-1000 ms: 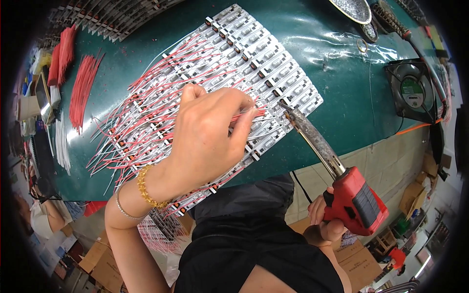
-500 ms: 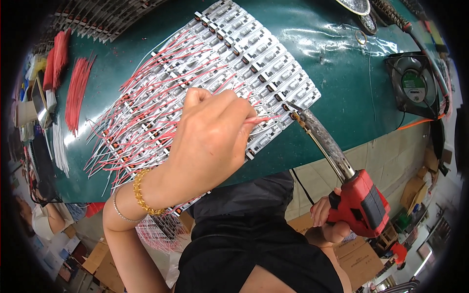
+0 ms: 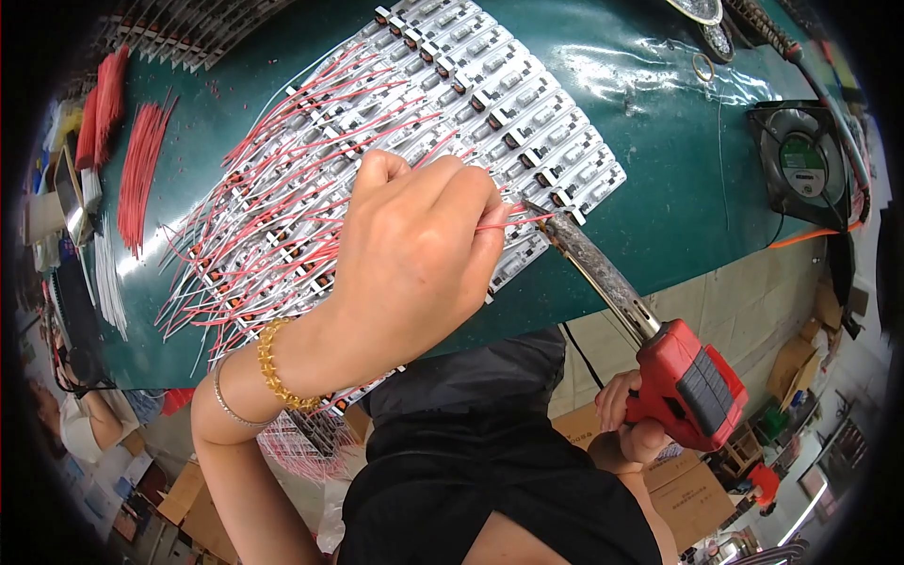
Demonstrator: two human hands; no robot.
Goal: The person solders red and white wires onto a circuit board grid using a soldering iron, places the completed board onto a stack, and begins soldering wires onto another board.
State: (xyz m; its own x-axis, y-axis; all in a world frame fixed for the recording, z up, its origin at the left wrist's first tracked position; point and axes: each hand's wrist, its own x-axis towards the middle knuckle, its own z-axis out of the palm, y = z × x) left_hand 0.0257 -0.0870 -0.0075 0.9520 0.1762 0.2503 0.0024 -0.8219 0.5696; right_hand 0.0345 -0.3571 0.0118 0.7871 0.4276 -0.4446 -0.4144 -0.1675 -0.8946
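Note:
My left hand (image 3: 414, 250) is closed in a pinch over a panel of small white circuit boards (image 3: 541, 118). From its fingertips a thin red wire (image 3: 516, 223) sticks out to the right. My right hand (image 3: 626, 414) grips the handle of a red soldering gun (image 3: 692, 381). The dark metal barrel of the gun (image 3: 603, 268) points up and left, with a thin guide tube (image 3: 603, 299) alongside it. Its tip is at the panel's near right part, close to the wire's end; whether they touch is too small to tell. Many red and white wires (image 3: 254, 212) fan out leftward from the boards.
Bundles of red wires (image 3: 143, 179) and white wires (image 3: 109, 282) lie at the left of the green table (image 3: 669, 188). A black fan (image 3: 805, 165) stands at the right. More boards (image 3: 188, 33) sit at the far left, and a metal dish (image 3: 697, 9) at the far right.
The soldering gun has moved left, bringing its tip nearer my left fingers. My left hand stays pinched over the boards and has shifted only slightly.

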